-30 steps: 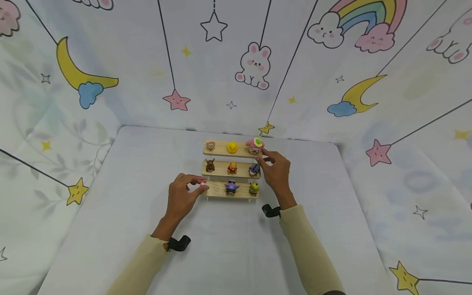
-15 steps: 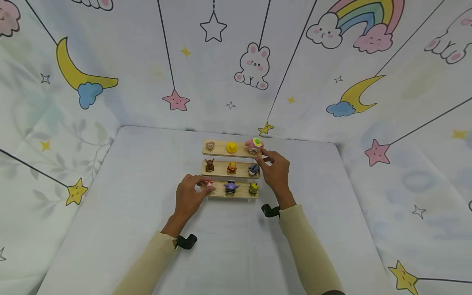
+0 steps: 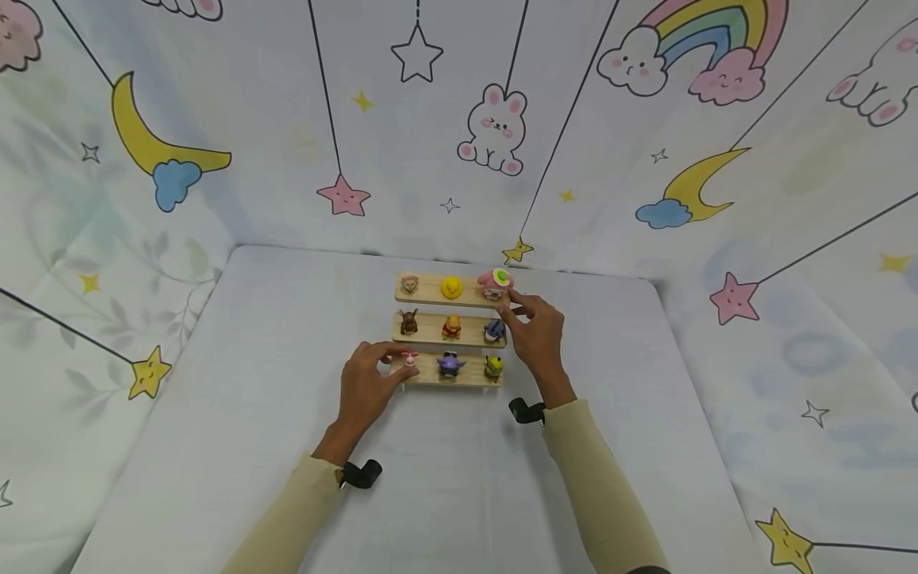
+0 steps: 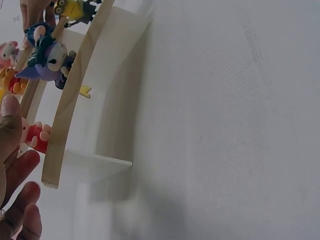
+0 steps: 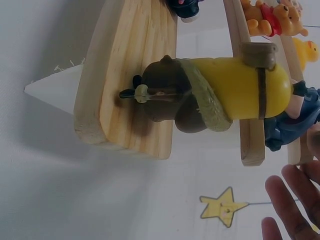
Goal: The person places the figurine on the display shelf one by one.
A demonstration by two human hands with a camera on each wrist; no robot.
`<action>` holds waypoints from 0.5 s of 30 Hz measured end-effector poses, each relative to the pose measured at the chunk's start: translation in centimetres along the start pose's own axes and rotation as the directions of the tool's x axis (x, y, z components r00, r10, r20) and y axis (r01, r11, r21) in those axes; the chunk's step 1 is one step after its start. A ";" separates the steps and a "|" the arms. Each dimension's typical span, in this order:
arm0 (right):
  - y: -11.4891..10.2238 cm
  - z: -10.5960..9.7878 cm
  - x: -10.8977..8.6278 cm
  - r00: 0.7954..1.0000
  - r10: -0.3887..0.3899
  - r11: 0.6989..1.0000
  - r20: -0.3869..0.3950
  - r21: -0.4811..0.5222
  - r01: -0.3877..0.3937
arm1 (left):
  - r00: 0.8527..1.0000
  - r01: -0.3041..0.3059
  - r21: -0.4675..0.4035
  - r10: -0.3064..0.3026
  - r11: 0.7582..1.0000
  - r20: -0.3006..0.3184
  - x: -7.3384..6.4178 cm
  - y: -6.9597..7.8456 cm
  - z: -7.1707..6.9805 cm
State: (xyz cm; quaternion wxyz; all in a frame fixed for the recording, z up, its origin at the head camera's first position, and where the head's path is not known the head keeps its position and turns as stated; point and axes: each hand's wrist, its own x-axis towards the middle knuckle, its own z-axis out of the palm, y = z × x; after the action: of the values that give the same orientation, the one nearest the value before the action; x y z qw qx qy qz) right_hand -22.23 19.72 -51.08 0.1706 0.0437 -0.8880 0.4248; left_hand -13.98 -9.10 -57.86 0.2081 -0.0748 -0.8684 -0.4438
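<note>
A three-tier wooden display shelf (image 3: 469, 379) carries rows of small toy figures. On the left end of its lowest tier stands a small pink figure in red (image 4: 39, 137). My left hand (image 3: 363, 384) is around that figure, thumb in front and index finger behind; in the left wrist view the fingers (image 4: 26, 167) spread apart beside it. Beside it on this tier are a purple-hooded figure (image 3: 450, 364) and a yellow Minion figure (image 5: 225, 85). At the top tier's right end, my right hand (image 3: 541, 339) pinches the shelf edge, close to a pink-hooded figure (image 3: 495, 285).
The middle tier bears a brown figure (image 3: 409, 321), a bear in red (image 3: 451, 327) and a blue donkey (image 3: 494, 330). Above them are a yellow duck (image 3: 452, 287) and a light-brown figure (image 3: 409, 284). The white-covered table (image 3: 251, 343) meets a printed cloth backdrop (image 3: 272, 104).
My left hand has moved right with the small pink figure, which now stands on the lowest tier with the fingers loosened around it. The right hand has stayed in place.
</note>
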 end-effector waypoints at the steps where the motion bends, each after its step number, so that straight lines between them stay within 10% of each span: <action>1: 0.0 0.0 0.0 1.000 0.001 1.000 0.000 0.000 -0.001 | 1.000 0.001 0.000 -0.001 1.000 0.000 -0.1 -0.1 -0.1; 15: 0.3 0.1 0.1 1.000 -0.013 1.000 -0.007 0.007 0.013 | 1.000 0.016 0.048 -0.015 0.999 -0.018 -0.6 -1.9 -3.0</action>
State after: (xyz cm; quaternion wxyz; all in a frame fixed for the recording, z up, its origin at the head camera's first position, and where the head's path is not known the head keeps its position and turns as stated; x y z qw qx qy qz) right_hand -22.42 19.82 -51.37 0.1764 0.0484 -0.8856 0.4269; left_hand -13.11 -12.58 -57.94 0.2140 -0.0594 -0.8775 -0.4250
